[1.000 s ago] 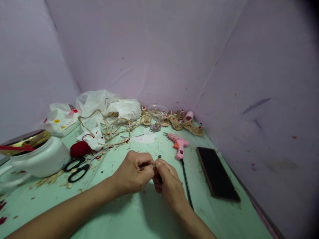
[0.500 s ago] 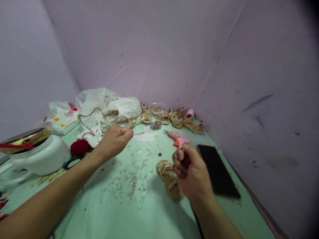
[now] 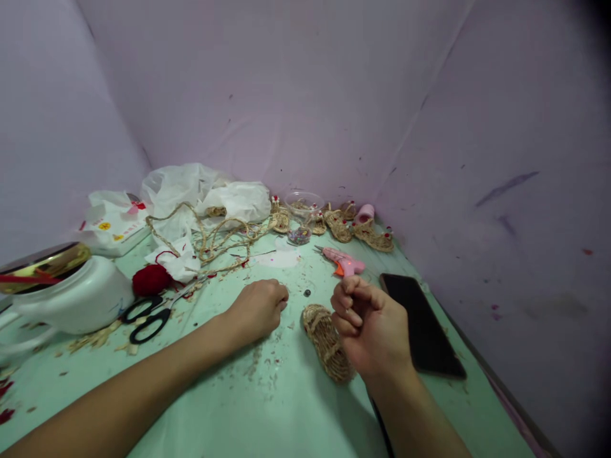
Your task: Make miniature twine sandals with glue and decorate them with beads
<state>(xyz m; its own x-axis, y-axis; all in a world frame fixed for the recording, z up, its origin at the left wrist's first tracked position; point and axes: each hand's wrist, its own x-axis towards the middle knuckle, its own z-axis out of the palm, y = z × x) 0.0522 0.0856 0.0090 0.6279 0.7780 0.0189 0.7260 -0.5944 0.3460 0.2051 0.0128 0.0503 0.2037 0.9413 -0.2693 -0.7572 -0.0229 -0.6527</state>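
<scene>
My left hand (image 3: 258,310) is closed in a fist low over the middle of the table, its fingertips turned away, so anything inside is hidden. My right hand (image 3: 375,331) is raised at the right, thumb and forefinger pinched and the other fingers curled; whatever they hold is too small to make out. Under and beside it lies a small woven straw sandal (image 3: 321,337), partly covered by the hand. A pink hot glue gun (image 3: 351,266) with an orange trigger rests just beyond the right hand. Between the hands sits a small dark round bit (image 3: 307,293).
A black phone (image 3: 422,324) lies at the right. Several finished straw sandals (image 3: 375,239) and a clear cup (image 3: 303,216) stand along the back wall. Leftward are braided straw cord (image 3: 224,238), black-handled scissors (image 3: 150,327), a red yarn ball (image 3: 151,280) and a white pot (image 3: 102,292).
My left hand has moved right and nearer to me, away from the straw cord, uncovering the scissors. My right hand has stayed nearly in place, still pinched.
</scene>
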